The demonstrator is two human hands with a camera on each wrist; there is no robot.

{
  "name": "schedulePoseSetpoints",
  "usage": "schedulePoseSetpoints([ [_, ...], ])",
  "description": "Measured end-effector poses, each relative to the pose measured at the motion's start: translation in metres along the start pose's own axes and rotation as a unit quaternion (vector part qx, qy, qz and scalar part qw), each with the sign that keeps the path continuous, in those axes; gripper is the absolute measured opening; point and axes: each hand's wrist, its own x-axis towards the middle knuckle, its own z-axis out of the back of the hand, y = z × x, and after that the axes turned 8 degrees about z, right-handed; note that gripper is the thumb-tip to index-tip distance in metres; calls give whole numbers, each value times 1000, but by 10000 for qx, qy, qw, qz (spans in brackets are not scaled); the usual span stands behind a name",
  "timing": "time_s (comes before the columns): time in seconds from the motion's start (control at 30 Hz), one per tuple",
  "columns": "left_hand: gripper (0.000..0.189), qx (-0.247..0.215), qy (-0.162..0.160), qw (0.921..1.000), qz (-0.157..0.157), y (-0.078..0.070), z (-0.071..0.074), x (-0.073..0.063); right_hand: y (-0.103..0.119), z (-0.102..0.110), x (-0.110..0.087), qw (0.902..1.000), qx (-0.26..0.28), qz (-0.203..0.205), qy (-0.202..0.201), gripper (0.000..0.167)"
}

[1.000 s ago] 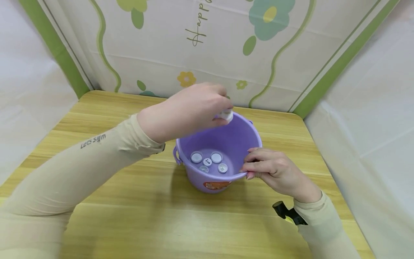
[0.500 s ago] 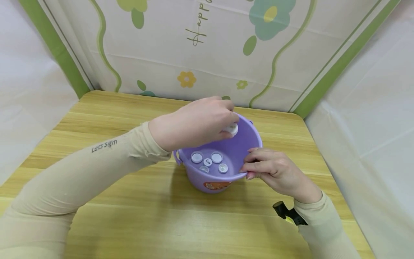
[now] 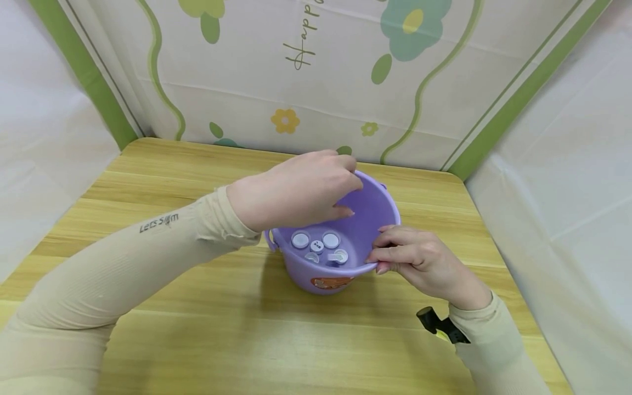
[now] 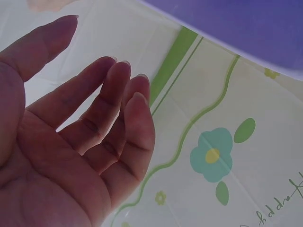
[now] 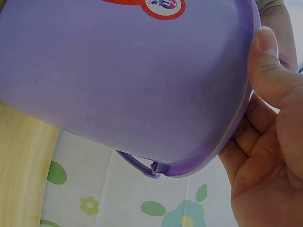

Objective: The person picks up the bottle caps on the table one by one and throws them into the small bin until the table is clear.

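Note:
A purple bucket (image 3: 365,219) with an orange sticker stands upright on the table. Several round white caps (image 3: 331,240) lie on its floor, and a small blurred white piece (image 3: 338,257) shows among them. Over the bucket's mouth is my left hand (image 3: 303,189), thumb and fingers parted and holding nothing. The left wrist view shows the same hand (image 4: 71,127) with an empty palm and softly bent fingers. My right hand (image 3: 419,258) pinches the near right part of the rim. In the right wrist view, the thumb presses the outside of the wall and the other fingers go behind it.
The wooden table (image 3: 212,340) runs up to a flower-printed cloth backdrop (image 3: 247,71). Pale cloth walls (image 3: 558,208) rise on both sides. A bucket handle (image 3: 270,238) hangs at the left rim. A black wrist device (image 3: 441,325) sits on the right sleeve.
My left hand came down and to the right over the bucket, then let go of the white cap it held. A blurred white piece now shows inside the bucket. The right hand stayed still.

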Motion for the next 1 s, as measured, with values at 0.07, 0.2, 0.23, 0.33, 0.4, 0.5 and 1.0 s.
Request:
schedulePoseSetpoints([
  [0.07, 32, -14, 5, 10000, 50, 0, 2, -1, 0, 0, 0, 10000, 1, 1, -6, 23],
  [0.2, 32, -6, 4, 9999, 144, 2, 5, -3, 0, 0, 0, 10000, -14, 13, -15, 23],
  [0.23, 32, -5, -8, 9999, 164, 3, 5, -3, 0, 0, 0, 10000, -21, 18, -17, 23],
  [0.33, 31, 21, -54, 9998, 204, 7, 6, -5, -1, -1, 0, 10000, -49, 27, -22, 23],
  [0.4, 31, -30, -94, 9996, 275, 12, 6, -7, -1, -1, 0, 10000, -58, 29, -28, 23],
  [0.5, 31, -173, -132, 9988, 449, 20, 5, -10, -1, -1, 0, 10000, -55, 34, -40, 23],
  [1.0, 33, -812, -74, 9877, 1335, 99, -22, -43, 1, 0, 0, 9999, -125, 41, -11, 23],
])
